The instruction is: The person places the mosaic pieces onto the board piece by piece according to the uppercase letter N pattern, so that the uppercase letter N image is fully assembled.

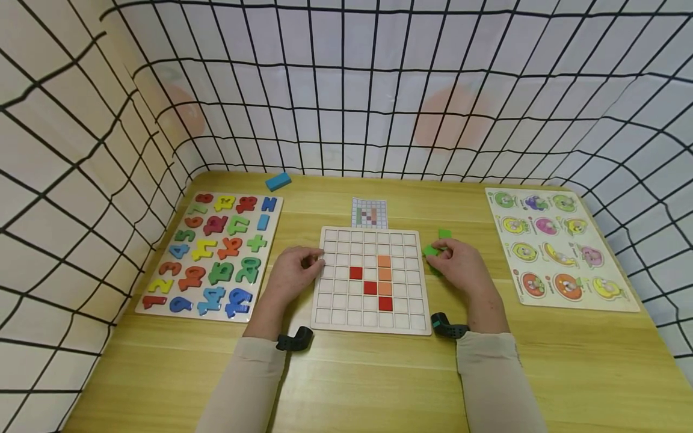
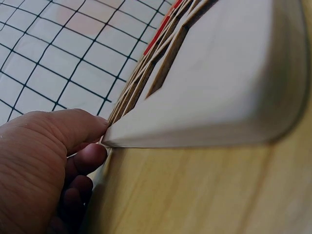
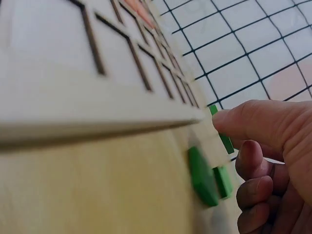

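A wooden grid board lies on the table, with three red tiles and three orange tiles in its squares. My left hand pinches the board's left edge between thumb and finger; the left wrist view shows the thumb right at the rim. Beside the right edge, my right hand pinches a green tile between thumb and forefinger. More green tiles lie on the table under that hand, partly hidden from the head view, and one green tile shows beyond the fingers.
A small printed grid card touches the board's far side. To the left is a number puzzle board, with a blue block behind it. A fruit picture board lies right. Black netting borders the table's back and sides.
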### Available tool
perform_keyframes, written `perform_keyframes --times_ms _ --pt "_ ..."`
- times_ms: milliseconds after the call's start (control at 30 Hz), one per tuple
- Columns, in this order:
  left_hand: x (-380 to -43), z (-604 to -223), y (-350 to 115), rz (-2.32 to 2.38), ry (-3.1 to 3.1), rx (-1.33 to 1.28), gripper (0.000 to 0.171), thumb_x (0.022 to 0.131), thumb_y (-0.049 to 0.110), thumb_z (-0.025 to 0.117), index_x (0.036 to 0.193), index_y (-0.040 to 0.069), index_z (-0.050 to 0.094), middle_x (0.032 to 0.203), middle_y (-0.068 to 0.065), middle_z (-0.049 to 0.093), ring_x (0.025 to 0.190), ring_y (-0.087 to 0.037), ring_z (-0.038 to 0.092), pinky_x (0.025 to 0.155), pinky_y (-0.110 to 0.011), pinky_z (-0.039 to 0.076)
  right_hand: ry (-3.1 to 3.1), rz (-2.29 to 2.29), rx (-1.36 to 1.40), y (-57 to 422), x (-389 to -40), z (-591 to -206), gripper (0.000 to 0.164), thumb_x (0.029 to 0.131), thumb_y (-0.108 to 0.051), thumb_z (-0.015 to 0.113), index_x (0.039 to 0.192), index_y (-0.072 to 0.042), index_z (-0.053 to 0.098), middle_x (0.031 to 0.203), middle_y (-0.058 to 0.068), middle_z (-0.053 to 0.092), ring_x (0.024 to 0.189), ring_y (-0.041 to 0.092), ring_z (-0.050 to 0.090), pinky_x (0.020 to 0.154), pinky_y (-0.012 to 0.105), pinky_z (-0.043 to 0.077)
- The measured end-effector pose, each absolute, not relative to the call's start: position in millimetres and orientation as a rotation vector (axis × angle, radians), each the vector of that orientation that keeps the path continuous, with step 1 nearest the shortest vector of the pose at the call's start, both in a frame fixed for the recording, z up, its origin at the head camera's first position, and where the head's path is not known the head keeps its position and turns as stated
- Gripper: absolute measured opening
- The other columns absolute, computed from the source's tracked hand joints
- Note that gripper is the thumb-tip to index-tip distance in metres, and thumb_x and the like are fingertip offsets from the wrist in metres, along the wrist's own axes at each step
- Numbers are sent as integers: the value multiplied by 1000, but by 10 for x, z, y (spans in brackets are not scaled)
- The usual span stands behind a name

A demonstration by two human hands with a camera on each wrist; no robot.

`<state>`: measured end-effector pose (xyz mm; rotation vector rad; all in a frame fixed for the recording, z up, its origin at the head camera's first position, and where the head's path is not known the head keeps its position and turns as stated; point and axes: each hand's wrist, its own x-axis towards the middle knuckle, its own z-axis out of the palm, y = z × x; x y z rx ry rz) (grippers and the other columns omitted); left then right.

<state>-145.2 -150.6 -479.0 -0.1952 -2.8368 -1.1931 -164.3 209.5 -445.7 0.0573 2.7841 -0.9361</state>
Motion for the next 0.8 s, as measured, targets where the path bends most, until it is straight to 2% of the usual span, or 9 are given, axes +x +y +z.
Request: perform_keyframes --times_ms 167,433,800 --pt "-1450 -4787 -1503 -1197 -2842 -187 26 93 21 73 115 9 77 86 -5 67 85 -21 57 78 -35 45 2750 -981 51 2014 -1620 -4346 41 98 -33 67 131 -9 63 95 7 62 84 23 55 77 34 44" --pt "-1446 -4782 -1496 -1195 -2864 -156 26 94 23 72 117 11 77 87 -4 66 86 -22 56 78 -34 44 2685 -1065 -46 1822 -1593 -4241 35 96 -28 70 127 -11 64 92 6 59 75 20 51 66 30 42" --pt "-1449 -4784 -1501 -1208 -2864 -149 26 95 23 71 117 11 77 89 -5 67 89 -23 56 81 -35 44 2645 -1054 -211 1542 -1553 -4272 31 93 -26 74 121 -13 68 85 3 59 73 19 51 66 31 42"
